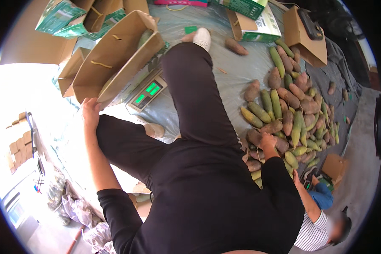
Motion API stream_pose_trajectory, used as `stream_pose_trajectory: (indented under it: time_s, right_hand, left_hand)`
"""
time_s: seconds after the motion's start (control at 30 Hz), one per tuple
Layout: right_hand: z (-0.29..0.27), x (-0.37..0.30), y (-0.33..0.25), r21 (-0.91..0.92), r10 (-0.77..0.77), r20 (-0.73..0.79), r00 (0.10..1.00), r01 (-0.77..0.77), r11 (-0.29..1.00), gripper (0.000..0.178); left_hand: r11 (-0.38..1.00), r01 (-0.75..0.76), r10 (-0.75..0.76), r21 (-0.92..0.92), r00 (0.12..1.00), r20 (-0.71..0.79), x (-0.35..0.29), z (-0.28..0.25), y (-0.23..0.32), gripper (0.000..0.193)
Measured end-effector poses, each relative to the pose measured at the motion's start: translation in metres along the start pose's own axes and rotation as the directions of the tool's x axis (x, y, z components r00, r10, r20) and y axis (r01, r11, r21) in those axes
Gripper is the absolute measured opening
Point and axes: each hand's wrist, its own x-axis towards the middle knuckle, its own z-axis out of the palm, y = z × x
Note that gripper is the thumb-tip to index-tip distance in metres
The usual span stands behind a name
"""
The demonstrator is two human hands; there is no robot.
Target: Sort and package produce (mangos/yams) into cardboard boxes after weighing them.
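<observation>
Your left hand (90, 111) was curled over the lower corner of the box (114, 59), fingers gripping its edge where it sat tilted on the scale (147, 92). Your right hand (268, 141) reached down into the pile (290, 114), fingers bent around a brownish tuber (278, 145); the view there was small and your sleeve covered the wrist, so it probably gripped the tuber, though I could not be sure it had closed fully. The box was plain brown cardboard, open-topped, with a yellowish cord handle on its side. The scale was flat and grey with two green lit displays. The pile mixed long, smooth green-yellow fruits with rough, dull reddish-brown roots, heaped on a pale plastic sheet (237, 80). Your black-trousered legs crossed the middle of the view and hid much of the sheet between scale and pile. More green-printed cartons (67, 19) lay beyond the box. Another person (321, 220) in a striped shirt crouched just beside the pile, at your lower right.
</observation>
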Motion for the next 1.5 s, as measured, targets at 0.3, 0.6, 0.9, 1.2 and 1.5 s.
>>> stream_pose_trajectory:
  time_s: [0.3, 0.6, 0.9, 1.2, 1.5]
  right_hand:
    - [-0.051, -0.005, 0.004, 0.402, 0.02, -0.353, 0.936, 0.132, 0.906, 0.047]
    - [-0.197, 0.0, -0.04, 0.584, 0.045, -0.797, 0.602, 0.75, 0.31, 0.046]
    - [-0.405, -0.105, -0.138, 0.192, 0.086, -0.97, 0.225, 0.938, -0.29, 0.045]
    - [-0.454, -0.121, -0.275, 0.336, -0.301, -0.933, 0.196, 0.772, -0.54, 0.049]
    - [-0.369, -0.008, -0.204, 0.462, -0.272, -0.867, 0.418, 0.879, -0.12, 0.033]
  left_hand:
    - [0.998, 0.056, -0.056, -0.005, 0.998, -0.003, -0.003, -0.005, 0.02, 0.015]
    - [0.984, 0.141, -0.151, 0.111, 0.984, 0.09, -0.004, -0.027, 0.038, 0.016]
    - [0.982, 0.151, -0.161, 0.11, 0.983, 0.089, -0.007, -0.028, 0.038, 0.016]
    - [0.989, 0.115, -0.122, 0.093, 0.99, 0.075, -0.001, -0.028, 0.046, 0.018]
    - [0.999, 0.055, -0.054, -0.002, 0.995, 0.085, -0.003, -0.023, 0.02, 0.021]
